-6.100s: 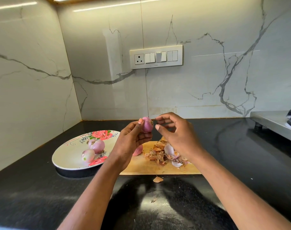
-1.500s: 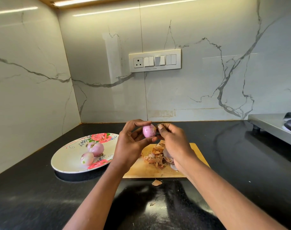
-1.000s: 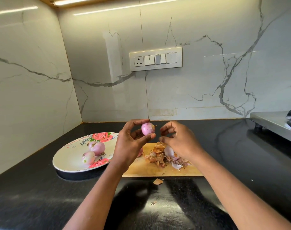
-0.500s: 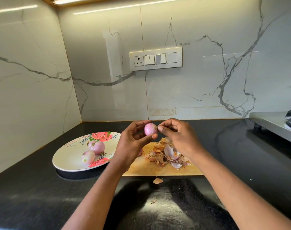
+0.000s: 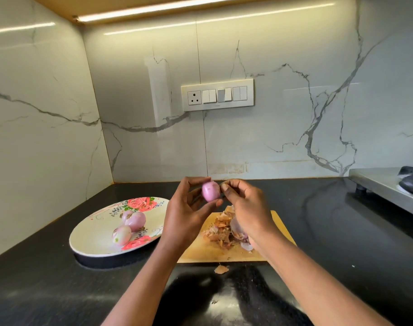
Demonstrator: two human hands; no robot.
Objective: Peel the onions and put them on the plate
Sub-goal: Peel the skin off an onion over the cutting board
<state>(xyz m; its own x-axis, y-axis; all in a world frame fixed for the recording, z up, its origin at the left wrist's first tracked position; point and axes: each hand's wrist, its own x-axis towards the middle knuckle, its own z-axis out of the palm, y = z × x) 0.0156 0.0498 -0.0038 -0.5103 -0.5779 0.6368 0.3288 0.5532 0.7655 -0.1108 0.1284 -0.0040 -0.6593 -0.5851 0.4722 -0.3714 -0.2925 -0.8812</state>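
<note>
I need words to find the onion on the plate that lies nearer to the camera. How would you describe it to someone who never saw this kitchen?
On the black counter, left of the wooden board, stands a plate with red roses. Two peeled onions lie on it, side by side. The one meant is the nearer onion, smaller and paler than the pinker onion behind it.

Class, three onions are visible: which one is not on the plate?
The onion held in the left hand; the other two lie on the plate.

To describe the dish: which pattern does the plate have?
The plate is cream with red-pink roses and small dark leaf sprigs, seen in the head view.
</note>
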